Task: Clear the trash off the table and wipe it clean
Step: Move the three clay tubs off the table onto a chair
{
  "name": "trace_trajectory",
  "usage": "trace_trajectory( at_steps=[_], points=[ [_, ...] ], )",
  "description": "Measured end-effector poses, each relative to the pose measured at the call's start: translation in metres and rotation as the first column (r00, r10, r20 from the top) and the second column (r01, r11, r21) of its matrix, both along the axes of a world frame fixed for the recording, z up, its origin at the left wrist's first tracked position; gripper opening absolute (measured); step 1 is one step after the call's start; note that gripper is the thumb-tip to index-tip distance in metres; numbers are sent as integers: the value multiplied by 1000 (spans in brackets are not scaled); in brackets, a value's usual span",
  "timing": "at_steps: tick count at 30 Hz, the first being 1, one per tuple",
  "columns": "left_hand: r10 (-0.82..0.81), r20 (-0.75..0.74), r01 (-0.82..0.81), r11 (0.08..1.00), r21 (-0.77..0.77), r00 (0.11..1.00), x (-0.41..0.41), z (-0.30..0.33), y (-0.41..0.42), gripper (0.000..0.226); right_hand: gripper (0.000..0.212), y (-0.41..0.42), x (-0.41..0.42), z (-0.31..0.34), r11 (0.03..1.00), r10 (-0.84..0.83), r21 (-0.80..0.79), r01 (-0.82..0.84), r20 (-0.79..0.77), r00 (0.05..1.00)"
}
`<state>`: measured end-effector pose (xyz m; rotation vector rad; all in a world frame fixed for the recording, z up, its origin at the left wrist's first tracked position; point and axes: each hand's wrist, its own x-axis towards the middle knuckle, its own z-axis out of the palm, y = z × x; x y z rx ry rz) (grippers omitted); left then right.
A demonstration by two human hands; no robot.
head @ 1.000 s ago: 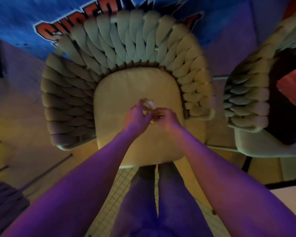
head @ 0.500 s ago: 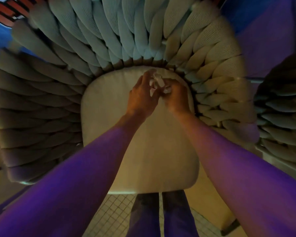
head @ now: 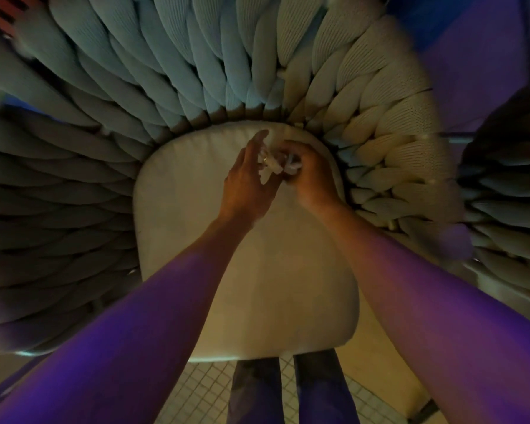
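Observation:
A small wad of crumpled white paper trash (head: 271,165) sits between my two hands, low over the back of a pale seat cushion (head: 196,240). My left hand (head: 247,185) holds the wad from the left, its fingers around it and one finger stretched forward. Curled fingers of my right hand (head: 311,179) pinch the wad's right side. Part of the trash is hidden inside both hands. No table is in view.
The cushion belongs to a chair with a thick woven rope backrest (head: 227,71) that curves around it. A second similar chair (head: 508,191) stands at the right. My legs (head: 291,393) stand on small-tiled floor below the seat's front edge.
The view has come much closer to the chair. Both hands moved forward together to the back of the cushion, still working the white wad.

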<state>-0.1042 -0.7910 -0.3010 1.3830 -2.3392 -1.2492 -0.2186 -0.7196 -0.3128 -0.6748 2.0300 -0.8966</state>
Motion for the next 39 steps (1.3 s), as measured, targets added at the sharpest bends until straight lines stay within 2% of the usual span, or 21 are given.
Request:
trace_trajectory(
  at_steps=[2, 5, 10, 14, 20, 25, 33, 39],
  points=[
    [-37, 12, 36, 999, 40, 999, 3, 3, -1, 77, 54, 2, 2, 1, 999, -32, 8, 32, 1, 999],
    [-85, 85, 81, 995, 50, 993, 6, 16, -1, 88, 68, 8, 2, 13, 994, 28, 108, -22, -49, 998],
    [-74, 188, 50, 991, 126, 979, 17, 31, -2, 99, 75, 22, 5, 31, 981, 76, 182, -64, -60, 995],
    [-76, 222, 37, 984, 174, 972, 25, 43, -6, 99, 75, 29, 13, 50, 985, 49, 167, -43, -33, 998],
    [-83, 237, 39, 982, 185, 968, 38, 55, -8, 97, 80, 36, 29, 57, 973, 20, 229, -10, -42, 999],
    [-126, 289, 68, 977, 201, 949, 54, 84, 5, 93, 82, 62, 51, 89, 960, 10, 281, 1, -38, 999],
    [-230, 316, 165, 962, 219, 921, 84, 160, 49, 88, 82, 134, 94, 175, 946, -195, 256, 197, -34, 980],
    [-388, 298, 334, 917, 216, 872, 93, 206, 106, 82, 73, 200, 119, 232, 913, -342, 213, 348, -68, 937]
  ],
)
